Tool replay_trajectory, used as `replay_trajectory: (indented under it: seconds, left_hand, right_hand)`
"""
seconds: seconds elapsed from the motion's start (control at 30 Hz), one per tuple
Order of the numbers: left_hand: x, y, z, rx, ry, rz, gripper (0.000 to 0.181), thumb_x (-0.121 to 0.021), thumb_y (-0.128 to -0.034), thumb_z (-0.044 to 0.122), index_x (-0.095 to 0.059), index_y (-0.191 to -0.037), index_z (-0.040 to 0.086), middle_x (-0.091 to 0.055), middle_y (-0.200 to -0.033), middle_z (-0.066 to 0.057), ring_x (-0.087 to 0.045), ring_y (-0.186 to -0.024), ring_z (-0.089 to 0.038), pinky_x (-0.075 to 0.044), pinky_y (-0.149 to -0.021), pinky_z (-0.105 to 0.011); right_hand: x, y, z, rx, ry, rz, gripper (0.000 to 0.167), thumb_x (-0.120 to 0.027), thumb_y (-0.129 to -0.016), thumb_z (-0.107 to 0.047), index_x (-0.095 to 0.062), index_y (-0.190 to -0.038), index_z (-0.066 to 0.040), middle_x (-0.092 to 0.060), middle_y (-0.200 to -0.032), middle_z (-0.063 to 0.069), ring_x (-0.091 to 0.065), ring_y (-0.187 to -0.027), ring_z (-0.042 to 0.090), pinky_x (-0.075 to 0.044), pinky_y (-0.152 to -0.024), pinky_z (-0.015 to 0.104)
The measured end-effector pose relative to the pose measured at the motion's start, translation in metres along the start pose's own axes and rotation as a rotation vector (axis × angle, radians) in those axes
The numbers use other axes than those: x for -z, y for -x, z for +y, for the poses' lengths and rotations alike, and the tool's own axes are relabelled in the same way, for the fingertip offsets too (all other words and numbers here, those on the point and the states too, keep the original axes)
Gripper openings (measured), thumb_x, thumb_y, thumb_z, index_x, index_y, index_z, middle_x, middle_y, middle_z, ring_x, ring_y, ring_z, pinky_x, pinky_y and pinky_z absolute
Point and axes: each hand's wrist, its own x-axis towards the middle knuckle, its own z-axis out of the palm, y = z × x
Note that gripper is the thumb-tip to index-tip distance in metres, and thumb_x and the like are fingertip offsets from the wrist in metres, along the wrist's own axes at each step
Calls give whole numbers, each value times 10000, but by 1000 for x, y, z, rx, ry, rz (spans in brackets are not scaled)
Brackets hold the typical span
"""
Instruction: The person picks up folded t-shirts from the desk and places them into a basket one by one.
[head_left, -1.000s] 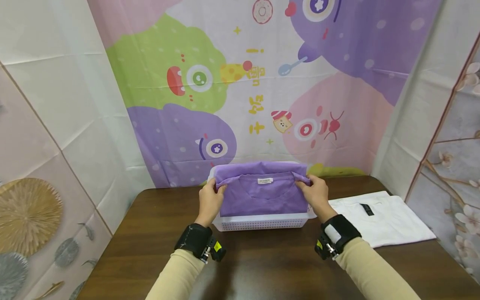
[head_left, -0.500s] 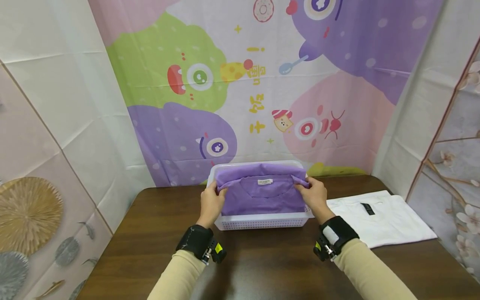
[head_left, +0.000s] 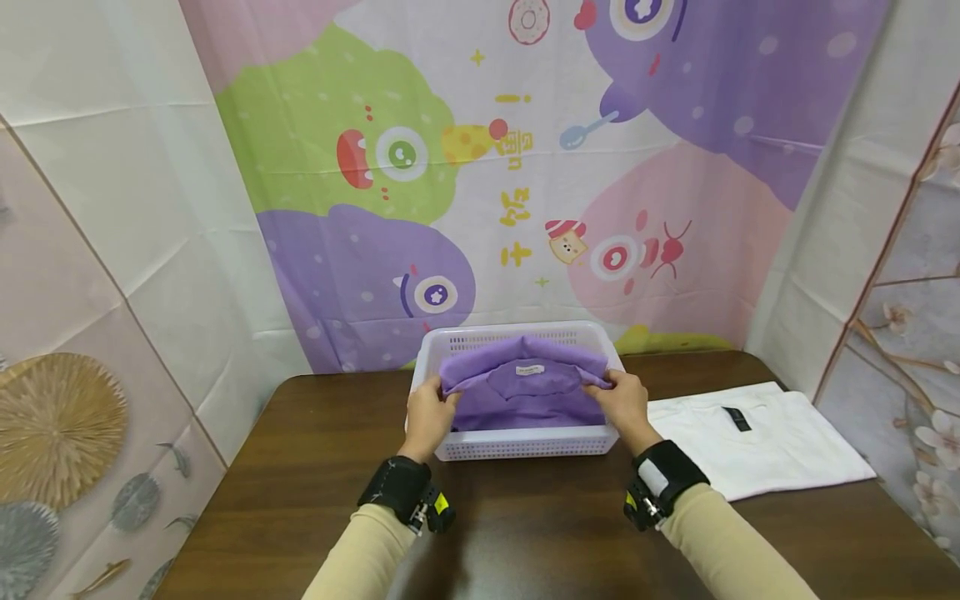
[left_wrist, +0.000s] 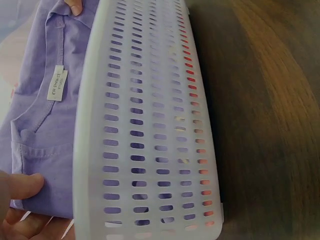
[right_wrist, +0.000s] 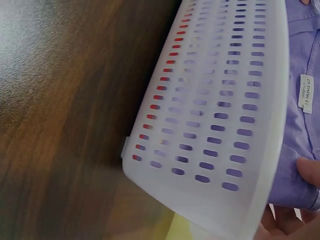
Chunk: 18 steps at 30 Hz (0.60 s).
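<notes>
A purple shirt point(head_left: 525, 404) with a white neck label point(head_left: 529, 369) is partly down inside a white perforated plastic basket point(head_left: 525, 447). My left hand point(head_left: 430, 414) pinches the shirt's left shoulder edge; in the left wrist view the thumb point(left_wrist: 25, 186) lies on top of the cloth and the fingers are under it. At the opposite shoulder, my right hand point(head_left: 624, 405) pinches the cloth in the same way, its thumb point(right_wrist: 310, 171) showing in the right wrist view. Something red shows through the basket's lower slots in both wrist views.
A folded white garment point(head_left: 757, 442) with a black label lies on the brown wooden table point(head_left: 322, 492), right of the basket. Behind the basket hangs a cartoon-print cloth point(head_left: 517, 167). Pale patterned panels point(head_left: 150, 250) stand on either side.
Both hands have lowered the purple shirt further into the basket and come slightly closer together. More of the basket's back wall and rim now shows. The white garment has stayed put.
</notes>
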Motion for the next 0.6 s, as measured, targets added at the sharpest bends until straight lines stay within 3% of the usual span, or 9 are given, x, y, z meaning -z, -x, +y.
replay_trajectory:
  seconds: [0.27, 0.47, 0.6]
  left_hand:
    - [-3, 2, -3, 11, -15, -10, 97, -696, -810, 61, -646, -822, -21, -692, -769, -181, -610, -688, -243, -470, -603, -317]
    - [-2, 1, -3, 63, 49, -28, 248, -652, -844, 49, -635, -1069, -53, -717, -1010, -214, -688, -924, -315, -544, -826, -419]
    - [-2, 1, -6, 77, 53, -26, 311, -643, -831, 13, -611, -1130, -66, -698, -1076, -238, -673, -1002, -357, -525, -903, -455]
  right_hand:
    - [-4, 3, 1, -62, 0, -41, 351, -730, -793, -199, -688, -1054, 32, -684, -1066, 285, -610, -1004, 481, -472, -847, 515]
    - [-5, 2, 1, -101, -43, -70, 475, -699, -824, -184, -600, -1222, 55, -660, -1161, 275, -594, -1112, 461, -448, -959, 512]
    - [-6, 2, 1, -114, -37, -84, 448, -678, -841, -173, -595, -1206, 72, -665, -1171, 253, -615, -1096, 412, -444, -965, 483]
